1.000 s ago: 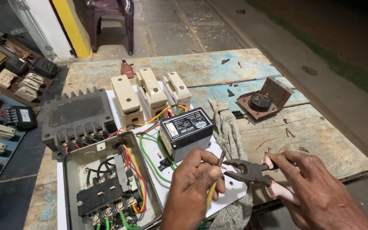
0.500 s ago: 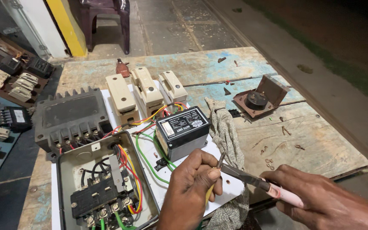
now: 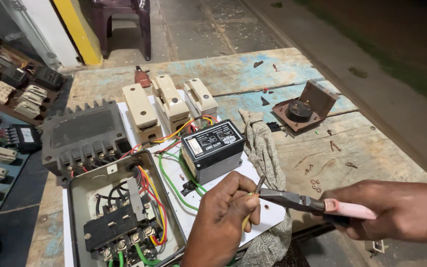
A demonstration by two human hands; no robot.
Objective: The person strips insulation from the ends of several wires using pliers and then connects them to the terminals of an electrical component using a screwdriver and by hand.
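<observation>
Pliers on wire, at 5 o'clock of the panel

Pliers (image 3: 292,200), pink-handled, lying level, nose pointing toward 9 o'clock and closed on the tip of a yellow-green wire (image 3: 247,217). Gripped by the right hand (image 3: 396,210), fingers wrapped tight round the handles, knuckles up, forearm coming in from 3 o'clock. Left hand (image 3: 226,217) raised from 6 o'clock, fingers curled shut, thumb and forefinger pinching the same wire just beside the plier nose. Both hands hovering over the white panel (image 3: 268,217) near its 5 o'clock corner, just beside the grey cloth (image 3: 263,148). Black control unit (image 3: 212,148) at 11 o'clock of the left hand, near. Open grey box (image 3: 119,217) of wired terminals at 9 o'clock, close. Bare wooden bench (image 3: 362,153) at 1 o'clock, scattered with small screws. Bench edge right under the right wrist, at 5 o'clock.
</observation>
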